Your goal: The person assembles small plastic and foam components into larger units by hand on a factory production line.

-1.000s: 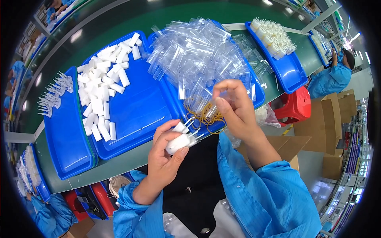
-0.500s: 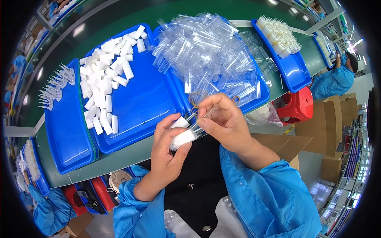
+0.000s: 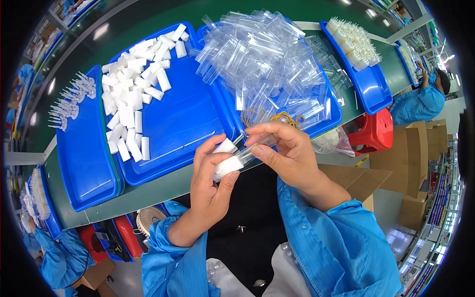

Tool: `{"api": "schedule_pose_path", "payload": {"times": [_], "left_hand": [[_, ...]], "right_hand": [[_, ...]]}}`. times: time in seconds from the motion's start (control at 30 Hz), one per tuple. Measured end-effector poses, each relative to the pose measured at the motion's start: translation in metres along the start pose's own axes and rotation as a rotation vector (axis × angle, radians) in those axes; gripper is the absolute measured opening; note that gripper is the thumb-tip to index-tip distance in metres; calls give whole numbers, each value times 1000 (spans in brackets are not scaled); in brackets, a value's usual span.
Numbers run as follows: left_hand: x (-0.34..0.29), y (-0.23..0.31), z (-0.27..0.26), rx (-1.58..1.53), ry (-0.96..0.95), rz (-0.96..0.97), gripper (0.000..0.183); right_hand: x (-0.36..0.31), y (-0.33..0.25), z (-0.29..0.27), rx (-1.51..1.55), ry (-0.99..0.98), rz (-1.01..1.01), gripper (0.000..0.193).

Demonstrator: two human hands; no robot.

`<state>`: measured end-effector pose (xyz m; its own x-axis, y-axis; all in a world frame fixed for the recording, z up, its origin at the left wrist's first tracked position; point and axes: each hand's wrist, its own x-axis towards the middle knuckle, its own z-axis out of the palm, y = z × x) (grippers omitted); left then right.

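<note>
Small white rectangular blocks (image 3: 226,157) are pinched by the left hand (image 3: 212,180) and a clear plastic sleeve (image 3: 250,152) by the right hand (image 3: 286,151) above the green worktop (image 3: 148,190), where blue plastic trays (image 3: 190,119) are laid

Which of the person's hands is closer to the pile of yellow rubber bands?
Right. The right hand sits just below the rubber bands; the left hand is lower, further left.
</note>
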<state>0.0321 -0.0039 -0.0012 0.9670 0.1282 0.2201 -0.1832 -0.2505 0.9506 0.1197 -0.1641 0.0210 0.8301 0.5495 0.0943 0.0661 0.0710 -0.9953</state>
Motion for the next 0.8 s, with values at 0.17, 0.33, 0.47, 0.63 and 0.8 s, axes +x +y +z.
{"api": "schedule_pose_path", "payload": {"times": [0.17,0.33,0.47,0.63,0.8], "left_hand": [[0,-3,0,-42,24,22,22],[0,-4,1,-75,67,11,22],[2,0,3,-135,127,-23,19],[1,-5,2,-103,141,39,16],[2,-6,-2,21,108,145,16]], "right_hand": [[1,4,-1,278,-33,100,23],[-1,1,4,253,-6,85,21],[-3,5,9,237,35,45,22],[-5,3,14,262,35,1,20],[-6,8,15,157,22,-150,19]]}}
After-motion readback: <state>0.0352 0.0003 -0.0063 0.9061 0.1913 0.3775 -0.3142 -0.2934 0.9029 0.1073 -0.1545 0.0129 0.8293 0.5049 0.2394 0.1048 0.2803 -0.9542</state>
